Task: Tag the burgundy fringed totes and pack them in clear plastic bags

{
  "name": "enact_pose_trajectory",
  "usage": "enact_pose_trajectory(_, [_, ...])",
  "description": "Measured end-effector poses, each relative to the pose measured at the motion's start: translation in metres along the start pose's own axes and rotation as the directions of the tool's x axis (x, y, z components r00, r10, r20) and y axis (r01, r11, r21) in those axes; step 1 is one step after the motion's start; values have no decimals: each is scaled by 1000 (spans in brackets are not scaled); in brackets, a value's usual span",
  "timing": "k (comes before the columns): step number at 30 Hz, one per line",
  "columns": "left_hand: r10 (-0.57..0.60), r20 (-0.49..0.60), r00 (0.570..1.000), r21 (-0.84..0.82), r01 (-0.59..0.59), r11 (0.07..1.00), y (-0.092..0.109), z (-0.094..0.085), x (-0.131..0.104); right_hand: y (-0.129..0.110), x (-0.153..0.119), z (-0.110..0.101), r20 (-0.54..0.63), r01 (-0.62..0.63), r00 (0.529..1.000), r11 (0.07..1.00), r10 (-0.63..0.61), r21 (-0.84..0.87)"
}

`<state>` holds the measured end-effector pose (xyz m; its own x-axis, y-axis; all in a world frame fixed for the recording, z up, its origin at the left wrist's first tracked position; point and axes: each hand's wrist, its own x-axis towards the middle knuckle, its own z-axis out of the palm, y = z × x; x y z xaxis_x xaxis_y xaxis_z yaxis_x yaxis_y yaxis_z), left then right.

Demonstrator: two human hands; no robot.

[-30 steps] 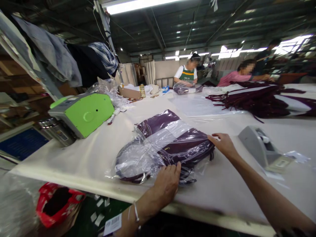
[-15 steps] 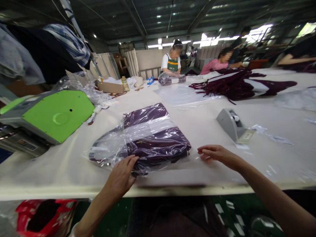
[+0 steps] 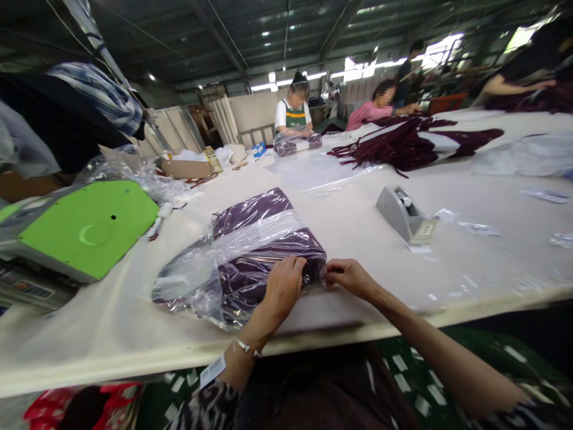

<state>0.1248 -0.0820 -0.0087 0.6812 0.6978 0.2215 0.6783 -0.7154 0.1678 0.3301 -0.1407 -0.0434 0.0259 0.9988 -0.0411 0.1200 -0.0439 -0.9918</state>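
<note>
A folded dark purple garment in a clear plastic bag point(image 3: 250, 227) lies on the pale table, a white band across it. My left hand point(image 3: 285, 283) rests on the bag's near right part, fingers bent and close together on the plastic. At the bag's right corner, my right hand point(image 3: 347, 276) pinches the edge of the plastic between thumb and fingers. The bag's loose end spreads to the left.
A grey tape dispenser point(image 3: 405, 216) stands to the right. At left is a green and grey machine point(image 3: 92, 230). Dark red fringed garments point(image 3: 403, 143) lie farther back. Several people are beyond the table point(image 3: 349, 221).
My left hand has slid right along the bag to near its right end. My right hand has come to the bag's corner and closed on the plastic. The view has shifted slightly.
</note>
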Motion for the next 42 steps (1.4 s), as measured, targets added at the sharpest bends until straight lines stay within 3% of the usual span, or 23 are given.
enact_pose_trajectory(4, [-14,56,998,-123,21,992,-38,-1,-15,1,6,33,126,-35,992,993,21,116])
enact_pose_trajectory(6, [-10,107,994,-155,27,988,-56,-7,-23,-1,9,47,162,29,986,997,-41,74])
enact_pose_trajectory(9, [4,120,993,-117,10,993,-66,-21,-36,-3,13,58,117,292,955,927,-271,-235])
enact_pose_trajectory(11, [34,97,995,-67,-28,997,-61,-30,-43,-4,15,58,97,419,897,759,-431,-498])
enact_pose_trajectory(13, [83,59,995,-60,-79,995,-51,-35,-47,-6,19,54,96,481,810,563,-578,-672])
enact_pose_trajectory(14, [109,32,994,-72,-106,992,-46,-35,-47,-8,22,52,110,514,745,461,-658,-723])
enact_pose_trajectory(16, [140,-41,989,-85,-143,986,-38,-31,-47,-10,29,49,196,605,565,241,-801,-759])
enact_pose_trajectory(18, [148,-125,981,-46,-155,987,-34,-19,-45,-11,37,47,340,693,400,38,-851,-720])
enact_pose_trajectory(19, [152,-167,974,-11,-156,988,-33,-11,-44,-10,41,47,412,728,347,-35,-843,-685])
enact_pose_trajectory(21, [173,-231,957,65,-162,985,-33,5,-43,-7,47,47,514,781,292,-110,-806,-615])
enact_pose_trajectory(25, [219,-246,944,141,-188,972,-35,26,-48,-1,51,40,601,856,303,-67,-740,-513])
enact_pose_trajectory(28, [234,-249,940,126,-208,970,-35,28,-58,-1,43,28,654,889,321,-21,-685,-458])
enact_pose_trajectory(31, [268,-249,931,173,-230,958,-33,26,-69,0,29,17,693,875,371,-18,-618,-484])
enact_pose_trajectory(34, [325,-156,933,269,-276,923,-30,21,-73,2,18,13,701,846,426,-24,-572,-533])
enact_pose_trajectory(38, [376,-2,927,377,-347,859,-28,14,-66,7,16,15,687,842,460,32,-563,-538])
enact_pose_trajectory(42, [400,25,916,434,-370,821,-32,12,-50,12,20,15,639,844,477,112,-603,-525])
